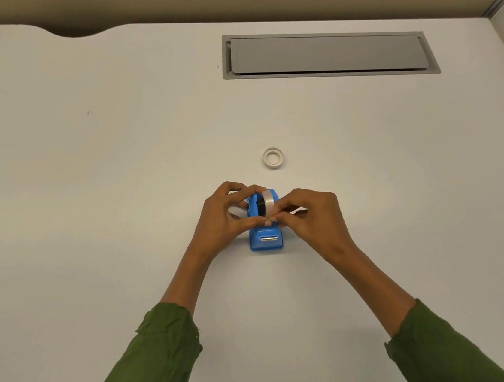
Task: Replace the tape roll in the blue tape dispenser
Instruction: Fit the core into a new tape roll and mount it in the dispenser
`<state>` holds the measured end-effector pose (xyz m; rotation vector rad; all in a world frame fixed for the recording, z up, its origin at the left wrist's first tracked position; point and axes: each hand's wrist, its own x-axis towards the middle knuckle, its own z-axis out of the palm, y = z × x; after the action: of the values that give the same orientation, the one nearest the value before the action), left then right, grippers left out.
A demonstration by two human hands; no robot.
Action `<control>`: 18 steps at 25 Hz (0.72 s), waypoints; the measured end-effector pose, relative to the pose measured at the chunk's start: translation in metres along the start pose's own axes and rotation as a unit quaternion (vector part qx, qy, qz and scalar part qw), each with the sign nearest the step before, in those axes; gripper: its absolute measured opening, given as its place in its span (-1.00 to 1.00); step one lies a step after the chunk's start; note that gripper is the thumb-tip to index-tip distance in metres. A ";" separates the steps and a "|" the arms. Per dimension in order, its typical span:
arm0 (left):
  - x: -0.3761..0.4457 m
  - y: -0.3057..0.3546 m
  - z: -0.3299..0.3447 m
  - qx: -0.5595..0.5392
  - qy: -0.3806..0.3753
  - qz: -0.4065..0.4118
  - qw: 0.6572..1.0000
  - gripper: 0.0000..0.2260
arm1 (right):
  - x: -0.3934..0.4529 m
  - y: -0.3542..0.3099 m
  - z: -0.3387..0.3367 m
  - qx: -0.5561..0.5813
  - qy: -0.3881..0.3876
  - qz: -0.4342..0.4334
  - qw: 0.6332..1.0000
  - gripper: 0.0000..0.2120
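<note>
**A:** Dispenser position first: where does it sit?

**B:** The blue tape dispenser (pixel 265 239) stands on the white desk (pixel 117 174), between both hands, its long axis running toward and away from the person. The cutter end (pixel 269 238) is nearest the body.

**A:** And the roll?

**B:** 1 clear tape roll (pixel 267 203) sits upright in the dispenser's cradle, at the far end. A 2nd ring, the spare core (pixel 272 157), lies flat on the desk just beyond the dispenser, apart from it.

**A:** Hands?

**B:** The left hand (pixel 225 216) has its fingers curled round the dispenser's left side and over the roll's top. The right hand (pixel 309 212) pinches something at the roll's near edge with thumb and fingertips; I judge it to be the tape's free end, though it is too small to be sure.

**A:** What does the next move turn on?

**B:** The cutter lies straight toward the person from that pinch, along the long axis. Probably the end must be drawn that way, and the right hand is already on it.
</note>
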<state>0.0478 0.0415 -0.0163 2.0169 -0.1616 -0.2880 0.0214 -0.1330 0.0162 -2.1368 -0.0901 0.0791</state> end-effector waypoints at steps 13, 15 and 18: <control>-0.006 -0.003 0.008 -0.042 0.040 0.005 0.998 -0.54 | 0.008 -0.016 0.020 0.279 0.043 0.431 0.857 -0.61; -0.007 -0.003 0.009 -0.047 0.042 0.008 0.998 -0.54 | 0.005 -0.013 0.026 0.246 0.081 0.347 0.902 -0.69; -0.005 -0.006 0.009 -0.038 0.035 0.008 0.999 -0.57 | -0.004 -0.005 0.025 0.085 0.097 0.108 0.986 -0.76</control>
<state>0.0402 0.0379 -0.0243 1.9459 -0.1207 -0.2099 0.0152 -0.1099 0.0070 -1.9657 0.2544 0.0055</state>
